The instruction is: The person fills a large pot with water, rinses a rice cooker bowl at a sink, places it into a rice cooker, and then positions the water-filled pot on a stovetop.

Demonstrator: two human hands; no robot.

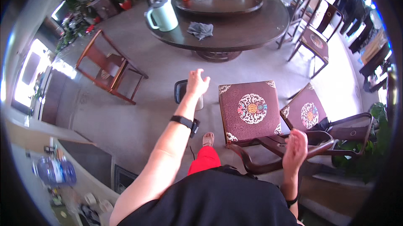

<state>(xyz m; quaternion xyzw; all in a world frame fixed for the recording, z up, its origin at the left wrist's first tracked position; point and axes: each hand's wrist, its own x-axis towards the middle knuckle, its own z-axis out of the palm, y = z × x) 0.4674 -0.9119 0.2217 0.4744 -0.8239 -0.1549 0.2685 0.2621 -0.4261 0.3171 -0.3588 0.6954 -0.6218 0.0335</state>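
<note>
My left hand [197, 83] reaches forward with its fingers apart and nothing in them. Below it on the floor, partly hidden by the hand and forearm, stands a small bin [178, 93] with a dark rim. My right hand [295, 150] is loosely curled, holds nothing that I can see, and overlaps the curved wooden back [267, 167] of a chair; contact cannot be made out. That chair's maroon seat [252, 111] carries a round embroidered medallion. Beyond my left hand, a crumpled grey cloth [200, 30] and a pale green jug [163, 15] rest on a dark round table [245, 35].
A raised turntable [220, 4] bears plastic bags and small containers. Wooden chairs stand at left [107, 65] and far right [316, 42]; another seat [307, 108] adjoins the near chair. A large water bottle [55, 171] is at lower left. Leafy plants [362, 150] edge the right.
</note>
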